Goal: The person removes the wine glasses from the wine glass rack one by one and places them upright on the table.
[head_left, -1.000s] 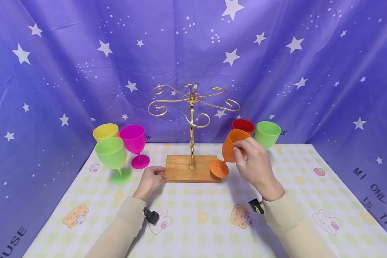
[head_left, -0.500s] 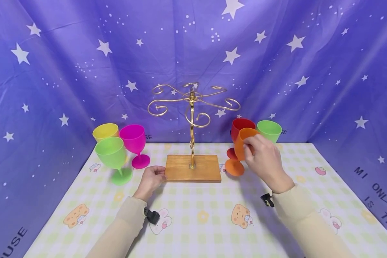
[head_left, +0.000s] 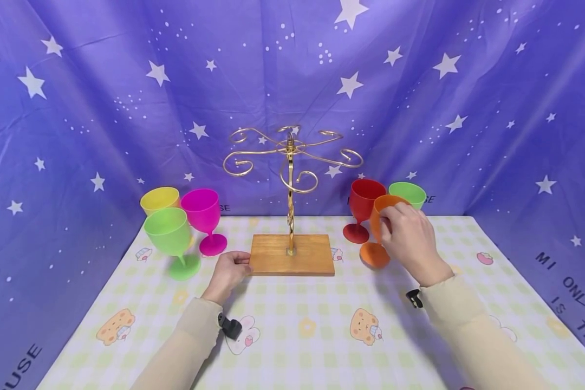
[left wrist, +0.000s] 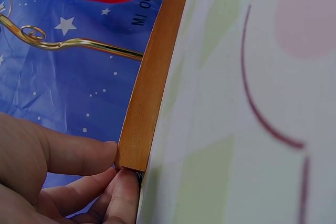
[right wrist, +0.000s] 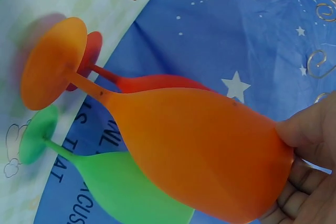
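Observation:
In the head view, my right hand pinches an orange goblet at its rim, thumb outside. The goblet's foot seems to be just off the cloth or barely touching; I cannot tell which. Close behind it stand a red goblet and a green goblet, partly hidden in the head view. At the middle stands a gold rack with curled arms on a wooden base. My left hand grips the left end of that base, thumb and fingertips at its corner.
Left of the rack stand a yellow goblet, a magenta goblet and another green goblet, all upright. A checked cloth covers the table. A blue star-patterned curtain closes off the back and sides.
My right hand has moved to the right with the orange goblet, away from the wooden base, and the goblet has become more upright. The left hand has stayed at the base.

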Demonstrator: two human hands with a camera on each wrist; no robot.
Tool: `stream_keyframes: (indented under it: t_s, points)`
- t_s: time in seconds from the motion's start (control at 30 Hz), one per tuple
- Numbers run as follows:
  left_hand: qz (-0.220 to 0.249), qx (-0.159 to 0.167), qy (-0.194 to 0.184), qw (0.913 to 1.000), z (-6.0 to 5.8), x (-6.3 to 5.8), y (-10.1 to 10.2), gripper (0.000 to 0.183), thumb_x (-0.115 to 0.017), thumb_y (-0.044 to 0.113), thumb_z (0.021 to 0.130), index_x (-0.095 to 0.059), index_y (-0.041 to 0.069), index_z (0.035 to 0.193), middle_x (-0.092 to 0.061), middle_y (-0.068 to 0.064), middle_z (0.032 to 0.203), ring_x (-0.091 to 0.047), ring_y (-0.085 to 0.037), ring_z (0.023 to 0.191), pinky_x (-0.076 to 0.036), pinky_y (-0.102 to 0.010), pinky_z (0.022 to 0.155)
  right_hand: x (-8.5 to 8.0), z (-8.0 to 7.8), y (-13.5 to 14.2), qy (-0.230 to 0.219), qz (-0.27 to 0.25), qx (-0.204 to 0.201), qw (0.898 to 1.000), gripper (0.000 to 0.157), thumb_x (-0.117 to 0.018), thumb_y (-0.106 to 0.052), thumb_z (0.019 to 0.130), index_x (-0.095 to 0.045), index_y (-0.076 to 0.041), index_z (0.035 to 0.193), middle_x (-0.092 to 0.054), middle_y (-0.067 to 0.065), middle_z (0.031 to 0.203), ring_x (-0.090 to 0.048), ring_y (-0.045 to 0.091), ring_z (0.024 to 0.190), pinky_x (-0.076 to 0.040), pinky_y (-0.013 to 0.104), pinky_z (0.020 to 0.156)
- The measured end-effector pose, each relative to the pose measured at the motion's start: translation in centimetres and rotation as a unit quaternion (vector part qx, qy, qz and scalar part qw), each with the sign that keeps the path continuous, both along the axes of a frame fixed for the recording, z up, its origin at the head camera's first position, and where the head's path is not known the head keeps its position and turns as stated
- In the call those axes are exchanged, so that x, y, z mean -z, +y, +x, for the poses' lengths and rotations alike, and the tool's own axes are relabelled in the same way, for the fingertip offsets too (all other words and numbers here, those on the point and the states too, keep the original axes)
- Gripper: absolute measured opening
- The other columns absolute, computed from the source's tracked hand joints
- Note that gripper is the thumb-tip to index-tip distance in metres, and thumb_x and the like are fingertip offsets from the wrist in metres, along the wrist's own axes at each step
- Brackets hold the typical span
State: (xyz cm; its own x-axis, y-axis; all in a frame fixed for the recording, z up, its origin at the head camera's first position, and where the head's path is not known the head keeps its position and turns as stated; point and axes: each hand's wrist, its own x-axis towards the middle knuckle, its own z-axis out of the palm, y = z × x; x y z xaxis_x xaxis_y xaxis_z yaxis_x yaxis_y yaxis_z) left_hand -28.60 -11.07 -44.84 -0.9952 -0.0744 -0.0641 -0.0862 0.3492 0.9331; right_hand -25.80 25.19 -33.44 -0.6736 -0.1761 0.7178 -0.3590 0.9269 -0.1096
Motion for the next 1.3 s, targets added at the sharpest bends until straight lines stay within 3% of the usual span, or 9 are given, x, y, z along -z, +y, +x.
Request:
stream_keyframes:
  t_s: [0.7,1.3]
  points:
    - [0.011,-0.001,-0.008,0.9999,-0.14,-0.06,0.05,0.031,-0.061,-0.012,0.076,-0.065,-0.009,0.106,-0.065,-0.018,0.095,-0.061,-0.022,0.082,-0.052,-0.026,0.067,0.76,-0.70,1.02,-0.037,0.006,0.022,0.999,0.012,-0.056,-0.001,0.079,-0.066,-0.001,0.086,-0.059,0.013,0.079,-0.053,0.032,0.074,-0.038,0.042,0.062]
    - [0.001,-0.004,-0.005,1.0000,-0.14,0.02,0.08,0.031,-0.062,-0.011,0.076,-0.065,-0.008,0.107,-0.065,-0.017,0.095,-0.061,-0.023,0.084,-0.052,-0.028,0.070,0.97,-0.44,0.67,-0.025,0.005,0.007,1.000,0.013,-0.055,-0.003,0.077,-0.066,-0.001,0.083,-0.060,0.013,0.077,-0.055,0.033,0.073,-0.040,0.046,0.062]
